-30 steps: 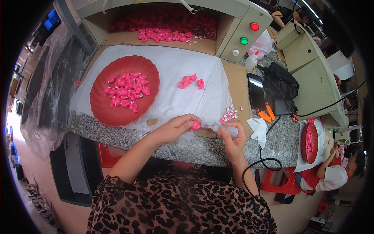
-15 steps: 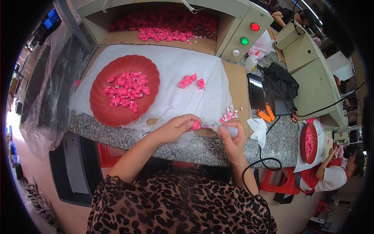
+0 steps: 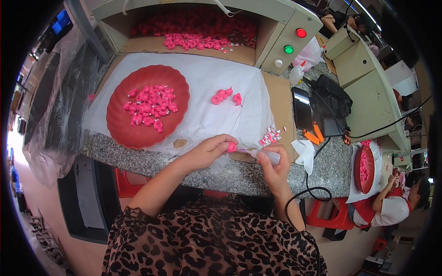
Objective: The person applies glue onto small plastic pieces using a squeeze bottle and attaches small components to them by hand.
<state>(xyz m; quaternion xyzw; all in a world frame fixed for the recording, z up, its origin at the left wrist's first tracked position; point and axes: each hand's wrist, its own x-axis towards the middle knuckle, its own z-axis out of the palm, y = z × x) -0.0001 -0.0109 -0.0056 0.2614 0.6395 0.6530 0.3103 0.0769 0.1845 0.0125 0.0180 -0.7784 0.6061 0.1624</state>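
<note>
Between the fingertips of my left hand (image 3: pixel 209 151) is a small pink figure (image 3: pixel 231 147), held low over the front of the worktop. My right hand (image 3: pixel 276 169) is closed round a translucent squeeze bottle (image 3: pixel 270 158), whose thin nozzle points left at the figure. Whether the tip touches it is too small to tell. Beyond my hands, a few pink figures (image 3: pixel 223 94) lie on the white sheet (image 3: pixel 207 69). Small pink and white pieces (image 3: pixel 270 135) are heaped just past my right hand. To the left stands a red scalloped plate (image 3: pixel 120 92) with many pink figures in it.
A grey box housing (image 3: pixel 285 27) with pink figures inside stands at the back. On the right lie a phone (image 3: pixel 302 108), a black bag (image 3: pixel 338 99), orange tools (image 3: pixel 314 134), a white tissue (image 3: pixel 305 154) and a looping black cable (image 3: pixel 317 187). Another person (image 3: pixel 391 204) sits far right.
My right hand and the bottle have shifted very slightly. My left hand keeps the pink figure in the same spot.
</note>
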